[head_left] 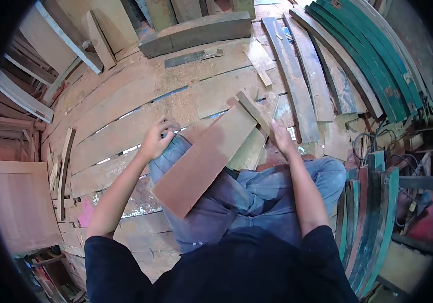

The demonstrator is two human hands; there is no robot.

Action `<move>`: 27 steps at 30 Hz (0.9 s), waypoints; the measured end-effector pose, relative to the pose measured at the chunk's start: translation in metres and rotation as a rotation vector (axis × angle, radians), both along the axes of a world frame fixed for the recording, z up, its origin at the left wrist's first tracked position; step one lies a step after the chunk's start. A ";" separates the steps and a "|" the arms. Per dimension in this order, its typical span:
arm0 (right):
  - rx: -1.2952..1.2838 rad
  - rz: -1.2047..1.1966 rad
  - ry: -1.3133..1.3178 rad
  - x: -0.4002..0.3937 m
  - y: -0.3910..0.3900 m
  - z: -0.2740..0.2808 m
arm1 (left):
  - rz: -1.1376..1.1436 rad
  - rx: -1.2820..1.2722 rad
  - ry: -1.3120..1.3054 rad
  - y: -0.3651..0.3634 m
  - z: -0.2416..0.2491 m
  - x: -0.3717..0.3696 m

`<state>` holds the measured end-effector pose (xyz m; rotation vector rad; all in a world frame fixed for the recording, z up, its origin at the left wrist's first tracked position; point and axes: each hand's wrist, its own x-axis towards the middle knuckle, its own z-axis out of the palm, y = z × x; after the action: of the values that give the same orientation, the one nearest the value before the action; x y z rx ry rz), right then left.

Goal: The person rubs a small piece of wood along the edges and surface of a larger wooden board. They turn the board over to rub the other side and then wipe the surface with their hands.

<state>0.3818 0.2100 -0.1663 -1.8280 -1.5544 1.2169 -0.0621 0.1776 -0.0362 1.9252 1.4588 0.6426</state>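
A flat reddish-brown board lies slantwise across my lap, its near end over my left thigh. My left hand rests at my left knee beside the board, its fingers curled in; whatever they hold, if anything, is hidden. Across the board's far end lies a narrow wooden strip. My right hand is at the strip's lower right end, its palm side against it and some fingers out of sight. Under the board's far end shows a paler piece of wood.
Dusty planks with gaps form the floor. A thick dark beam lies ahead. Curved timbers and green curved pieces are at the right, with more green-edged pieces by my right knee. A panel stands left.
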 end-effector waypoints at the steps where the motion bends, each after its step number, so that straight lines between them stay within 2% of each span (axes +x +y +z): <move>1: 0.027 0.009 -0.027 -0.004 0.006 -0.005 | -0.007 0.004 0.006 0.000 0.000 0.000; 4: 0.116 0.053 -0.160 -0.019 0.027 -0.006 | -0.001 0.007 0.019 0.001 0.005 0.001; 5: 0.158 0.077 -0.132 -0.020 0.028 -0.003 | 0.019 -0.003 0.016 0.000 0.005 0.002; 8: 0.268 0.166 -0.041 -0.035 0.018 0.047 | 0.018 0.016 0.004 0.000 -0.002 -0.003; 11: 0.234 0.283 -0.089 -0.042 -0.003 0.069 | -0.003 0.001 -0.009 0.002 0.000 -0.003; 12: 0.187 0.350 -0.178 -0.044 -0.010 0.079 | -0.011 -0.008 -0.015 0.003 0.005 0.001; 15: 0.341 0.357 -0.285 -0.055 -0.037 0.082 | -0.136 0.059 0.009 0.008 0.019 0.012; 18: 0.325 0.331 -0.244 -0.062 -0.057 0.078 | -0.258 -0.211 -0.106 0.019 0.044 0.038; 21: 0.313 0.382 -0.194 -0.062 -0.064 0.091 | -0.484 0.050 0.102 0.022 0.051 0.062; 23: 0.367 0.392 -0.124 -0.069 -0.068 0.101 | -0.493 -0.035 0.107 0.029 0.051 0.067; 24: 0.241 0.445 -0.101 -0.069 -0.066 0.116 | -0.498 -0.033 0.065 0.033 0.044 0.066; 27: 0.380 0.625 -0.206 -0.072 -0.063 0.120 | -0.490 -0.036 -0.049 0.037 0.029 0.062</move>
<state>0.3096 0.1474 -0.0459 -1.2889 -2.3966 0.8859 0.0002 0.2149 -0.0070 2.1119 0.9051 0.4259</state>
